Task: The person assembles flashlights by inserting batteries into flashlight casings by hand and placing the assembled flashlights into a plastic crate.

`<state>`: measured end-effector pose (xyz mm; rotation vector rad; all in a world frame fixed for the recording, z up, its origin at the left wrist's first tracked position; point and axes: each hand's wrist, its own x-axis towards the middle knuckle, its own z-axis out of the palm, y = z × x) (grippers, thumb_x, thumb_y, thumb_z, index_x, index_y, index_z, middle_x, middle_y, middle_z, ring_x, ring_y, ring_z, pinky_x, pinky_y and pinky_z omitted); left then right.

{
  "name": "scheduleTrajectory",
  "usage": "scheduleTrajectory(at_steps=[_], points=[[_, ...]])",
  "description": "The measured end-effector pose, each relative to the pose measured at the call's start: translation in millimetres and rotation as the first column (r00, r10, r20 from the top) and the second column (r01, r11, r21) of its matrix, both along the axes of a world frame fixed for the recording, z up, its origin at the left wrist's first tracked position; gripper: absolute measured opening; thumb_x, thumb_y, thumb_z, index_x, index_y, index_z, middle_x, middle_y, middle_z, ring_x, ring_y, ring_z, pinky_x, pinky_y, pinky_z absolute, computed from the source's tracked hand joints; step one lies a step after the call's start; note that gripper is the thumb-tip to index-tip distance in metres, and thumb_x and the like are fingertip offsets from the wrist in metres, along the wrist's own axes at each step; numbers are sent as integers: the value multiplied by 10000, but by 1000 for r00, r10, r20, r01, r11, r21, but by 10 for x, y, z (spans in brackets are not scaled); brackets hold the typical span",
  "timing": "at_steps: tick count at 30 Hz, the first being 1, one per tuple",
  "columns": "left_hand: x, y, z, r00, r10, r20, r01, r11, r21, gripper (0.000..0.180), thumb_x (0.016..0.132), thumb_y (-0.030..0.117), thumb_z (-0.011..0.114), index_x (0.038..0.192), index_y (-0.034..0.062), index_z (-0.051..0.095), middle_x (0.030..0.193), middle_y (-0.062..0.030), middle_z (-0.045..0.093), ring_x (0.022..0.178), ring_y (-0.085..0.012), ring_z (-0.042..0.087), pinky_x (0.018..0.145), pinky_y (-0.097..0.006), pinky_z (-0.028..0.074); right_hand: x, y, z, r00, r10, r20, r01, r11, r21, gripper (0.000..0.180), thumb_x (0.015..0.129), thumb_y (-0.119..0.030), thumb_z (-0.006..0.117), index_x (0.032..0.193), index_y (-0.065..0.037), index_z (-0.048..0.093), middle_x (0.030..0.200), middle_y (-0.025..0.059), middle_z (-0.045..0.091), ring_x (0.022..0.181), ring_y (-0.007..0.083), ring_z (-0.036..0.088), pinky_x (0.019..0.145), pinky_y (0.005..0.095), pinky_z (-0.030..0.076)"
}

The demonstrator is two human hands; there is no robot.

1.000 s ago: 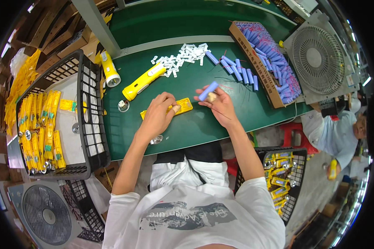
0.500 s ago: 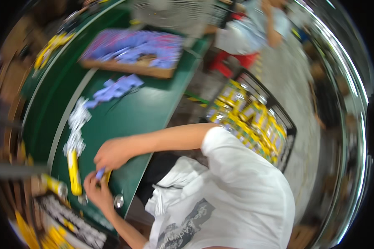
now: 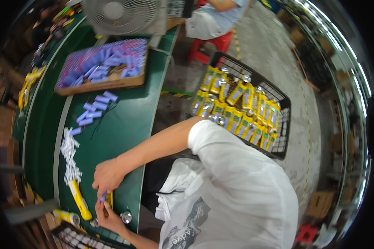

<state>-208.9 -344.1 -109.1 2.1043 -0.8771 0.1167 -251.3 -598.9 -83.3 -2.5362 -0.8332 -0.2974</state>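
Both my hands meet low over the green table. My left hand [image 3: 108,218] is closed around a yellow casing [image 3: 109,198], mostly hidden by fingers. My right hand [image 3: 109,175] reaches in from above with its fingers pinched on a small purple cylinder [image 3: 103,196] against the casing. Just left of them lies a yellow flashlight body [image 3: 79,201], beside a heap of small white strips [image 3: 71,155]. One shiny round reflector [image 3: 126,217] sits right of my left hand, another [image 3: 94,223] left of it. Loose purple cylinders [image 3: 96,108] lie farther up the table.
A cardboard box [image 3: 106,88] full of purple cylinders stands at the far end, before a fan [image 3: 120,14]. At right, a black crate [image 3: 284,141] holds several yellow flashlight bodies. Beyond, a person [image 3: 212,25] sits on a red stool [image 3: 220,45]. Another crate [image 3: 77,237] is at lower left.
The whole view has shifted, so the table sits farther left and the crate shows more fully. My hands stay together on the casing and purple cylinder.
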Motion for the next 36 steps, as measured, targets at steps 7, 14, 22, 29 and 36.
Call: scheduleTrajectory(at_steps=[7,14,22,29,36], points=[[-12,-163,123,988,-85,131,90,995,-33,136,879,60,789,1007,14,778,1183,-109,779,1072,-330,734,1025,-445,557,-78,-115,81,999,-11,36,17,982,-187,444,897,-196,655,1341,-215,660,1032,79,632,949,279,675,720,402,597],[-38,-110,158,993,-44,109,56,992,-110,169,810,55,828,961,8,766,1143,-100,785,1011,-314,734,907,-411,585,-125,-11,320,997,35,62,-8,919,-394,445,902,-176,632,1344,-126,659,1052,44,632,947,225,665,744,351,598],[-88,-121,335,987,-59,146,61,998,-9,233,791,108,840,1003,48,762,1093,-81,757,972,-299,704,869,-412,560,-179,21,468,1000,4,0,-3,961,-277,410,935,-172,671,1336,-87,679,1145,69,683,977,221,696,821,348,595],[-124,-68,467,998,-28,51,18,982,186,213,823,129,825,1004,41,754,1085,-83,752,985,-300,688,905,-417,530,157,-618,404,852,-415,-321,520,747,414,228,950,-73,701,1165,-52,772,996,130,767,852,251,759,796,349,594],[-169,-106,459,1000,29,4,-30,989,145,205,856,129,797,1027,35,734,1134,-105,755,1037,-326,682,964,-437,508,965,-286,260,858,-476,-193,504,852,142,238,896,-265,777,1069,-103,809,928,118,791,852,293,762,776,415,591]])
